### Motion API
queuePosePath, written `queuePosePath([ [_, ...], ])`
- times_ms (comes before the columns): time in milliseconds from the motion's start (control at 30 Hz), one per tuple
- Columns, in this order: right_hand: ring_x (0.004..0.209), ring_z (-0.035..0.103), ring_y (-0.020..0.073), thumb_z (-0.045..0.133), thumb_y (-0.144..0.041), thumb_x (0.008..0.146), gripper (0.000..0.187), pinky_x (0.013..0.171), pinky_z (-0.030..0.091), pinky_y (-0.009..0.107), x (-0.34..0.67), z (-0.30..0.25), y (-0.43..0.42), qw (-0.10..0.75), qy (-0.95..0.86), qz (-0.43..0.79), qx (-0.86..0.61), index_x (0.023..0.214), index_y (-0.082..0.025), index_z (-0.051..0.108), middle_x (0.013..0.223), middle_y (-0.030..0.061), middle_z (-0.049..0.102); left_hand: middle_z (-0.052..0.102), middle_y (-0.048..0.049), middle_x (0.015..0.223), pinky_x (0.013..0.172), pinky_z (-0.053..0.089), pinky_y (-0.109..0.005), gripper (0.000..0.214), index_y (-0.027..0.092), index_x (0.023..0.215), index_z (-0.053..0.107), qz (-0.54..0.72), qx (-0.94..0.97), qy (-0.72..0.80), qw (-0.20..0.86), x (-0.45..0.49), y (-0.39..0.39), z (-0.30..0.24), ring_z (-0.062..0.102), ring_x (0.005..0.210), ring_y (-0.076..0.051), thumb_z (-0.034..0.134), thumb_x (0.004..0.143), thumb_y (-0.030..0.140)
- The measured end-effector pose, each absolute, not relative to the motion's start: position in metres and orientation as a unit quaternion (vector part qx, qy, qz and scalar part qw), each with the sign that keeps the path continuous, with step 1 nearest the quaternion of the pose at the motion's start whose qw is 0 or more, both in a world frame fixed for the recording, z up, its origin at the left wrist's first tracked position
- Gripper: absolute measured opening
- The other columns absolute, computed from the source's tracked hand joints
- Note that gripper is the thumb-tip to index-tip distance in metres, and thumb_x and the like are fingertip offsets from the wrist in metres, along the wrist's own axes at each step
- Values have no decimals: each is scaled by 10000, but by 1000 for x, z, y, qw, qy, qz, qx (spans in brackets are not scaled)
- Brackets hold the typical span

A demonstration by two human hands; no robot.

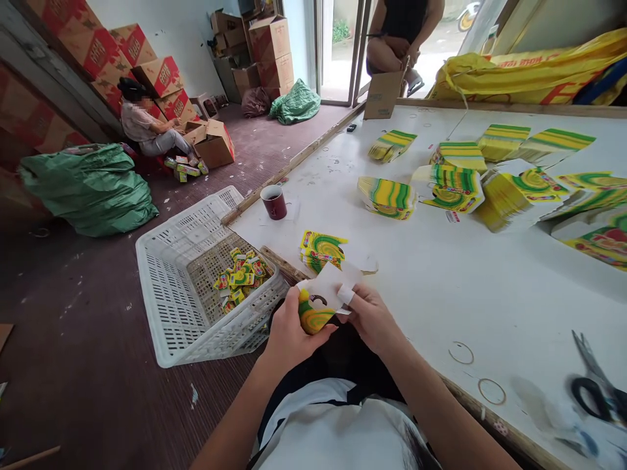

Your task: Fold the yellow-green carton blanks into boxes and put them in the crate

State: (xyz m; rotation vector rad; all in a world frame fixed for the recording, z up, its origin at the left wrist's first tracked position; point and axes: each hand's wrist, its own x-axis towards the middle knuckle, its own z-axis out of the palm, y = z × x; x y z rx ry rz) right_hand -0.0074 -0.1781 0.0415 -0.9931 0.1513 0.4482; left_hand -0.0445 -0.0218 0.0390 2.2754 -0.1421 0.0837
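Note:
Between my two hands, above my lap at the table's edge, is a yellow and green printed carton (316, 316) with a white inner side and a dark cut-out. My left hand (290, 333) wraps its fingers round the printed side. My right hand (369, 318) pinches the white flaps at the other end, with white tape round one finger. Just beyond my hands, a small stack of flat printed cartons (321, 247) lies on the white table (416, 274). Left of my hands, a white plastic basket (166, 261) holds several small folded boxes (242, 277).
A maroon mug (274, 203) stands near the table's left edge. Several carton stacks (458, 186) lie across the back right. Scissors (595, 372) and rubber bands (491, 391) rest at the right. One person (151, 124) sits by boxes; another (401, 32) sits near the doorway.

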Motion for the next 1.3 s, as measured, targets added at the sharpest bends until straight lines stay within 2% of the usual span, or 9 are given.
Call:
queuePosePath([
  [100, 412, 383, 58, 824, -483, 591, 387, 386, 342, 188, -10, 34, -171, 870, 119, 332, -346, 711, -173, 627, 522, -49, 539, 656, -100, 1120, 833, 551, -358, 703, 214, 1290, 347, 44, 889, -56, 453, -48, -26, 40, 668, 1006, -243, 717, 739, 444],
  [200, 590, 583, 127, 814, -567, 593, 498, 533, 484, 227, -20, 22, -165, 870, 109, 364, -314, 891, -188, 690, 704, 16, 669, 655, -83, 1096, 831, 549, -345, 678, 218, 1302, 351, 26, 869, -44, 491, -48, -28, 41, 663, 999, -228, 700, 761, 432],
  [300, 769, 631, 170, 747, -691, 612, 615, 709, 524, 282, -27, 16, -166, 890, 34, 311, -332, 1017, -231, 693, 891, 39, 707, 628, -87, 1133, 854, 538, -344, 669, 222, 1292, 316, 28, 853, -30, 521, -45, -28, 42, 645, 1024, -212, 695, 766, 388],
  [433, 836, 639, 181, 763, -623, 657, 480, 858, 501, 330, -25, 21, -173, 885, -1, 257, -387, 958, -255, 701, 901, 16, 710, 623, -52, 1019, 747, 532, -320, 590, 233, 1187, 326, 19, 867, -40, 496, -42, -30, 42, 653, 881, -192, 693, 737, 332],
  [733, 895, 630, 239, 714, -467, 729, 339, 856, 506, 399, -11, 33, -169, 777, -29, 258, -574, 912, -189, 651, 897, 34, 702, 503, 11, 810, 639, 454, -312, 389, 264, 902, 293, -8, 932, -68, 355, -44, -29, 37, 567, 728, -196, 575, 652, 171],
  [967, 1158, 572, 262, 587, -316, 821, 497, 1006, 467, 429, -26, 22, -169, 695, -140, 166, -686, 1303, -208, 538, 1223, 87, 654, 604, -69, 942, 696, 525, -407, 482, 242, 1055, 271, -88, 918, -42, 385, -40, -35, 34, 629, 818, -259, 580, 690, 186],
  [1133, 1195, 592, 271, 458, -222, 884, 475, 1027, 471, 472, -26, 15, -173, 643, -111, 82, -754, 1352, -203, 535, 1285, 108, 645, 514, -198, 1229, 953, 483, -517, 641, 158, 1247, 262, -24, 942, -32, 332, -42, -32, 27, 544, 1168, -330, 591, 697, 162],
  [1233, 1189, 607, 275, 464, -290, 922, 498, 1003, 497, 475, -22, 9, -179, 630, -97, 34, -770, 1410, -192, 469, 1328, 130, 618, 565, -157, 1148, 942, 491, -505, 539, 155, 1200, 389, 6, 952, -36, 303, -45, -24, 29, 571, 1112, -313, 590, 700, 142],
  [1300, 1309, 510, 282, 485, -327, 930, 532, 1051, 459, 476, -22, 4, -181, 609, -156, 1, -778, 1440, -188, 425, 1409, 154, 544, 615, -122, 1074, 882, 523, -471, 460, 170, 1153, 451, 12, 950, -47, 309, -46, -19, 33, 613, 1025, -290, 607, 721, 178],
])
